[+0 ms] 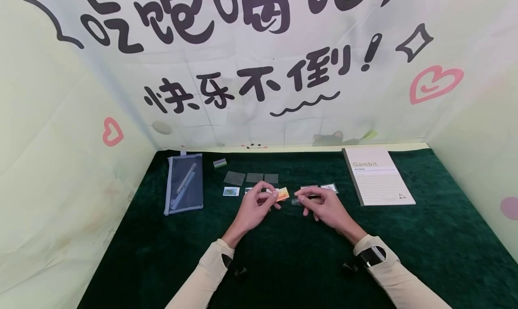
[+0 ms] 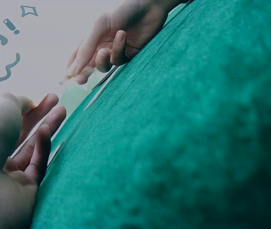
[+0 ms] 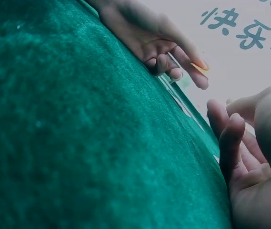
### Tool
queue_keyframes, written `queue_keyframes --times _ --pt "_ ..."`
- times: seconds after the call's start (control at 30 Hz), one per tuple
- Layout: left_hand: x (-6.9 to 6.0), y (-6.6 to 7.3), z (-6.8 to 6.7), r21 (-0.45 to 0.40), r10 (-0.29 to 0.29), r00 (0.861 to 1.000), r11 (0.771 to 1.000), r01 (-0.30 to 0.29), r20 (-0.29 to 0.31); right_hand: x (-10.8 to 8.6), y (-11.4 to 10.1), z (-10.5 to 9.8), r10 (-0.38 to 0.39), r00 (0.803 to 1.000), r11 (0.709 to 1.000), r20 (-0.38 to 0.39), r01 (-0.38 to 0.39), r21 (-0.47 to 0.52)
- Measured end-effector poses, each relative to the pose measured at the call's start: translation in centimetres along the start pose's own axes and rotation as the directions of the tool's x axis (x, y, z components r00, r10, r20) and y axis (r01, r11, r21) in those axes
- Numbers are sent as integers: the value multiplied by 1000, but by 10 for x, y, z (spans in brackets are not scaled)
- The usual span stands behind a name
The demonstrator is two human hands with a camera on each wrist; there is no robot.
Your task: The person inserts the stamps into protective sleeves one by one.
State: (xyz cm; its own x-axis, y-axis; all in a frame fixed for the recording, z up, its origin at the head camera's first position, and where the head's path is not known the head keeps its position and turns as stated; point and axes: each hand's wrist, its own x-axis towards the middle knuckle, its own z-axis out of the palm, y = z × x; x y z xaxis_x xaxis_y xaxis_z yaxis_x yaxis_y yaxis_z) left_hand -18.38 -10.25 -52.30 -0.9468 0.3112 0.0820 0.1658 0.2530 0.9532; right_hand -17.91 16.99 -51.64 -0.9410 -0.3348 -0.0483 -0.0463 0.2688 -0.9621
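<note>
My left hand (image 1: pixel 252 208) pinches a small orange stamp (image 1: pixel 283 194) between thumb and fingers, a little above the cloth. Facing it, my right hand (image 1: pixel 323 206) has thumb and index finger together on a small clear sleeve (image 1: pixel 296 202), which is faint and partly hidden by the fingers. A stamp with a blue-green picture (image 1: pixel 231 191) lies left of my left hand, and another is partly covered by that hand. Behind them is a row of clear sleeves (image 1: pixel 234 178). Just beyond my right hand lie two small sleeved pieces, one a white stamp (image 1: pixel 329 187).
A blue zip pouch (image 1: pixel 190 201) with pens inside lies at the left. A small green and grey eraser (image 1: pixel 220 163) sits near the back edge. The Gambit notebook (image 1: pixel 378 183) is at the right. Dark green cloth (image 1: pixel 291 264) covers the table, with printed fabric walls around it.
</note>
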Motion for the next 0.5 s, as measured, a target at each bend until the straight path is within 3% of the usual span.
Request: queue_keyframes --times 0.2,0.5 --pt "0 1 0 -36 -2 1000 999 3 5 0 -1 0 -5 1000 1000 -16 5 -22" --pt "0 2 0 -19 7 1000 1000 -7 23 2 0 -2 14 1000 999 -25 -15 -44"
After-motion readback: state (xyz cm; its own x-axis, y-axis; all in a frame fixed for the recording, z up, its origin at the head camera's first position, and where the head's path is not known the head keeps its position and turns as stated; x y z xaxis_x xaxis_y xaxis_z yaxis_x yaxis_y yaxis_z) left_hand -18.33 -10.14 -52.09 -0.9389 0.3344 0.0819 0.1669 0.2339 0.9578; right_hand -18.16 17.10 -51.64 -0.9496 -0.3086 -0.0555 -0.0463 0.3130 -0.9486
